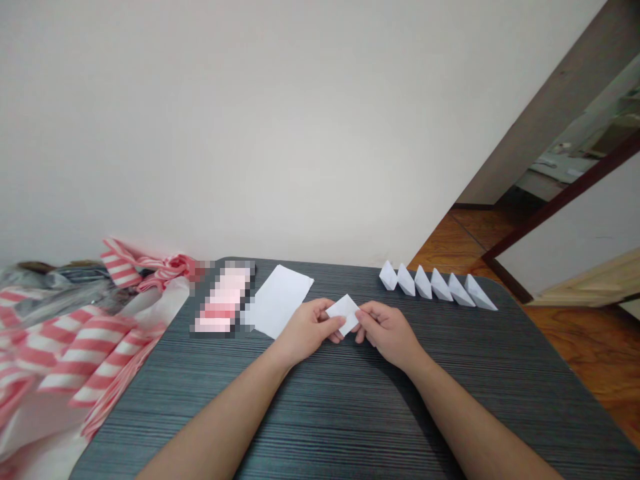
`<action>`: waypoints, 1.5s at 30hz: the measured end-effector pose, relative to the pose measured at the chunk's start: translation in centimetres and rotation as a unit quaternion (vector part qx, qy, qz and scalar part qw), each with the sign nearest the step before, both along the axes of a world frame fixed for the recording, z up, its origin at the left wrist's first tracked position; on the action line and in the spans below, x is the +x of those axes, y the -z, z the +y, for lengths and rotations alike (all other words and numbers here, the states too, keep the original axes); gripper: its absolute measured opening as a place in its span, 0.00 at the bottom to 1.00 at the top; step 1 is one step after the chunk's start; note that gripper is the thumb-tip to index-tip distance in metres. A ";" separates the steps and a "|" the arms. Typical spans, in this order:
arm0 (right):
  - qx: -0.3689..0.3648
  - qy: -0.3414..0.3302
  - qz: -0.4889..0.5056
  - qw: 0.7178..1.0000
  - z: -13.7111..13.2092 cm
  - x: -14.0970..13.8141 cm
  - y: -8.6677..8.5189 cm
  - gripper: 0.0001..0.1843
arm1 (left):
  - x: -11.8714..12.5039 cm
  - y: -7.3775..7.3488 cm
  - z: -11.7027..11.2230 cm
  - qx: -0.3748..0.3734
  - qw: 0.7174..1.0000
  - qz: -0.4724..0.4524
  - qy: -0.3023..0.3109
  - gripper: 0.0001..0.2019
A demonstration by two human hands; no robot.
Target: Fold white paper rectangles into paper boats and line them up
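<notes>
A small folded square of white paper (349,309) is held up just above the dark table, turned so that one corner points away from me. My left hand (314,328) pinches its left side, thumb on top and fingers beneath. At the right corner, the thumb and fingers of my right hand (385,330) are closed on the paper too. Beyond my right hand stands a row of several folded white paper boats (423,283). Left of my hands lie flat white paper sheets (283,297).
The dark wood-grain table (320,413) backs onto a pale wall (300,133). A blurred-out pink and white item (223,300) lies at its left. Red-and-white striped cloth (85,347) is heaped beside the table's left edge. Wooden floor (595,340) shows at the right.
</notes>
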State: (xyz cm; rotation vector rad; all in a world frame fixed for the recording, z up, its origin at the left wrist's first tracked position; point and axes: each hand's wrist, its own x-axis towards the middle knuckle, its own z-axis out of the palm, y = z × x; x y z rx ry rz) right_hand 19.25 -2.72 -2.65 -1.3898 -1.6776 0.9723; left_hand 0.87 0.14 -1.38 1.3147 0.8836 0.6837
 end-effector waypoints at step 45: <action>0.080 -0.014 -0.031 0.996 0.1 -0.6 -1.1 0.10 | -0.1 -0.5 -1.0 0.162 0.971 0.158 0.073 0.10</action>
